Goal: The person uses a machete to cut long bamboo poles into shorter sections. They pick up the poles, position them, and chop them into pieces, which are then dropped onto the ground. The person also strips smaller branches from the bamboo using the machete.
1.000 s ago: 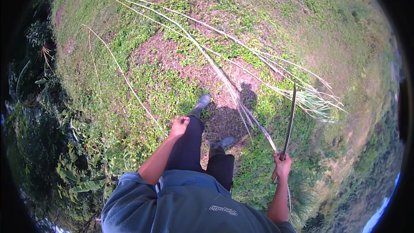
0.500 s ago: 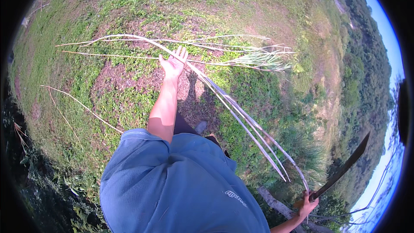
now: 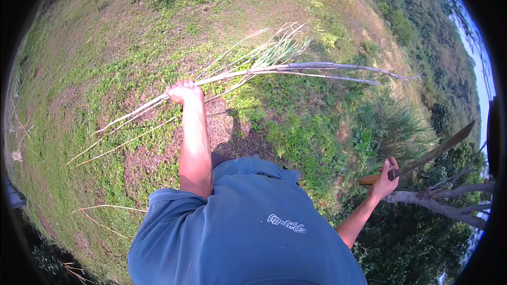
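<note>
Stalks: bundle of long cane stalks [image 3: 274, 71] off the ground, far side, tips trailing right.
Handling: likely light, springy; best gripped mid-length.
Left hand [image 3: 185, 92]: clenched around the stalks.
Right hand [image 3: 386, 179]: grasping the machete [image 3: 422, 159] handle, near right.
Ground: grassy slope [image 3: 105, 47].

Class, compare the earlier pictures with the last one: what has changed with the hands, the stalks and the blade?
The left hand, first on the thigh, reached out and closed on the stalks, lifting them off the grass. The right hand swung the blade out to the right. It still grips the blade.
</note>
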The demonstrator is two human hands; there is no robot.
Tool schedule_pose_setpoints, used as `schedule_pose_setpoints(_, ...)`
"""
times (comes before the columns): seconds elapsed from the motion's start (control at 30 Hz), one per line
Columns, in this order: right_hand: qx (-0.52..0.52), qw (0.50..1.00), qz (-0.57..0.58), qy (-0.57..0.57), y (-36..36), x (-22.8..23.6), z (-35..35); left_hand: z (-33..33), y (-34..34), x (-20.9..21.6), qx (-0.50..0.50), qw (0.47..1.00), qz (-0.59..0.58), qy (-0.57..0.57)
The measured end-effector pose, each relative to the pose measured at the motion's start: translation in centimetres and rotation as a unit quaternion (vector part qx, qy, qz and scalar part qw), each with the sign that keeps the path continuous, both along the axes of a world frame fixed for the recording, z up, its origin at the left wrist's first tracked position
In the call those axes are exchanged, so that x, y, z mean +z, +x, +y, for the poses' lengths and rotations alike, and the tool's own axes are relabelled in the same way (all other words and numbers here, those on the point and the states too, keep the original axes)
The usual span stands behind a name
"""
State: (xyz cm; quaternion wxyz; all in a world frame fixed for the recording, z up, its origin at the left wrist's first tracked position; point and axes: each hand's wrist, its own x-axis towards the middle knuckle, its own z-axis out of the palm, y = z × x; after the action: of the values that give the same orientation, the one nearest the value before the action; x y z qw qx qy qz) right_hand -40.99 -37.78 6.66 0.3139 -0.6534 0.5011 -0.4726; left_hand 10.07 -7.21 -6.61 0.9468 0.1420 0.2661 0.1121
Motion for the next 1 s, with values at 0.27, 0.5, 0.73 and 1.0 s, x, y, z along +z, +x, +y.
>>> schedule_pose_setpoints(0.27,0.155,0.977,-0.121,-0.084,17.0,-0.5,5.0,-5.1,-6.4,7.4,-0.06,0.998,-0.023,0.015)
schedule_pose_setpoints(0.5,0.189,0.953,-0.235,0.004,21.1,-0.9,6.6,-6.1,-13.5,7.5,-0.112,0.993,-0.021,0.018)
schedule_pose_setpoints(0.73,0.131,0.915,-0.375,0.077,18.9,-1.5,1.7,0.6,-22.0,8.4,-0.617,0.699,-0.052,0.358)
schedule_pose_setpoints(1.0,0.095,0.916,-0.387,0.05,15.7,0.0,0.0,-4.9,-22.1,11.4,-0.129,0.319,-0.565,0.75)
